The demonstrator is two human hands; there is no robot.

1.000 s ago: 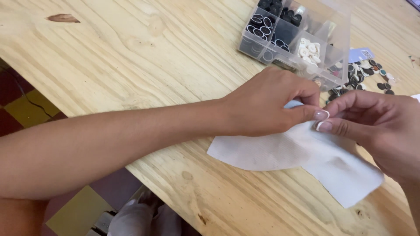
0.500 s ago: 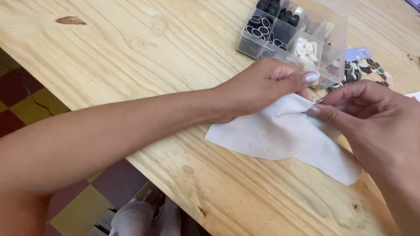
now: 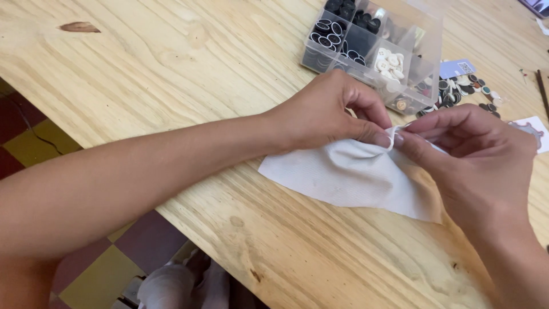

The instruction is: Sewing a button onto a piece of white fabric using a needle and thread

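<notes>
**Pinched Fold of White Cloth Held Close to an Open Box of Buttons**

Two bare hands meet over a pale pine counter (image 3: pixel 171 63), gathering a small white rectangle of woven cloth (image 3: pixel 349 177) that lies flat except where its upper edge is bunched. The left hand (image 3: pixel 326 111) closes thumb and forefinger on the raised fold; the right hand (image 3: pixel 474 154) has its fingers (image 3: pixel 409 142) shut on the same fold, tip to tip with the left. Whether anything smaller sits between them cannot be told. Just behind stands a clear plastic compartment box (image 3: pixel 426 51) of black and white buttons, with loose dark buttons (image 3: pixel 469 91) scattered beside it. A slackened pinch would likely let the fold spring flat; a sharp tug could drag the cloth off the near counter edge, and a backward elbow or knuckle might scatter the loose buttons.
</notes>
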